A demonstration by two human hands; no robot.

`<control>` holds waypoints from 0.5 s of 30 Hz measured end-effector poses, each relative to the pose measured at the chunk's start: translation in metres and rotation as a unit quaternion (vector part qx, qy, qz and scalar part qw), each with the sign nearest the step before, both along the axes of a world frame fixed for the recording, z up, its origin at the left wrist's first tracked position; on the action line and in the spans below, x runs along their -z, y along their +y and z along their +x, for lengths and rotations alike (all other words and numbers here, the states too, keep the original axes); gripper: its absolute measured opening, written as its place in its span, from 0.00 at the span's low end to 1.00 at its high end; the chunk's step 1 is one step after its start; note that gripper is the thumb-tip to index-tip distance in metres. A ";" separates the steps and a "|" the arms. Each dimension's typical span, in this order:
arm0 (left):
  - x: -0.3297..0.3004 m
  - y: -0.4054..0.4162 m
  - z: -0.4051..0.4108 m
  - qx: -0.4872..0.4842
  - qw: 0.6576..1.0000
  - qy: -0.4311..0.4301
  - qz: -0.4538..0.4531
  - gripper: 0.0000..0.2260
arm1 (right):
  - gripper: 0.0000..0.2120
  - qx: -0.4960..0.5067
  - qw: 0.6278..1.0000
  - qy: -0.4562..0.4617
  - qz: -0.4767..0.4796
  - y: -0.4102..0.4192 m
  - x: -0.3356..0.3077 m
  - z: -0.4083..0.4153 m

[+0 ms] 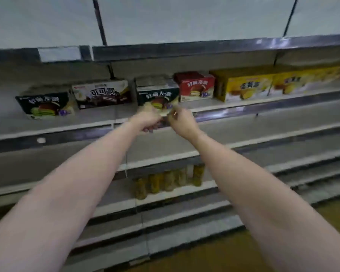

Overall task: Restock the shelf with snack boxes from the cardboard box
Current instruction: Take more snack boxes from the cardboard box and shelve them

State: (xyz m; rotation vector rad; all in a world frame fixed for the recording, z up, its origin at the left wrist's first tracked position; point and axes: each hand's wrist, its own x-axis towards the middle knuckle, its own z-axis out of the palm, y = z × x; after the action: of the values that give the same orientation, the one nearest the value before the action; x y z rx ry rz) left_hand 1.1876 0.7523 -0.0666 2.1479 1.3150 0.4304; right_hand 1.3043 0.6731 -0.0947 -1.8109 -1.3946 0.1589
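While both my arms reached to mid-frame, my left hand [148,119] and right hand [182,122] met at the shelf [53,127] edge, fingers curled. Whether they pinched anything, I couldn't tell. A dark box [157,95] stood just behind them.

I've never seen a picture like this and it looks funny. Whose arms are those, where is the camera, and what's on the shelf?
The arms belong to a person wearing a camera on their head, so you see what they see. The left hand and right hand reach to the shelf edge, just below a dark green snack box. What they pinch there is too blurry to tell. On the shelf stand another dark green box, a white and brown box, a red box and yellow boxes. Lower down stand some jars.
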 end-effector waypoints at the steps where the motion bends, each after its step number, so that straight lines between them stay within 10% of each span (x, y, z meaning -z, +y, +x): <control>1: 0.007 -0.013 0.018 0.024 1.000 0.015 -0.002 0.09 | 0.10 0.012 1.000 0.002 -0.012 -0.018 0.008 0.016; 15: 0.153 -0.192 0.261 0.302 0.946 0.118 -0.014 0.07 | 0.12 0.284 0.942 0.109 -0.142 -0.254 0.159 0.213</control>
State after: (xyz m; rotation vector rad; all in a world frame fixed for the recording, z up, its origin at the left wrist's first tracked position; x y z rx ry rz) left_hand 1.4487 0.5607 -0.2193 2.4858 0.6968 -0.0987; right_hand 1.5170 0.4192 -0.2541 -2.2824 -0.6787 0.2557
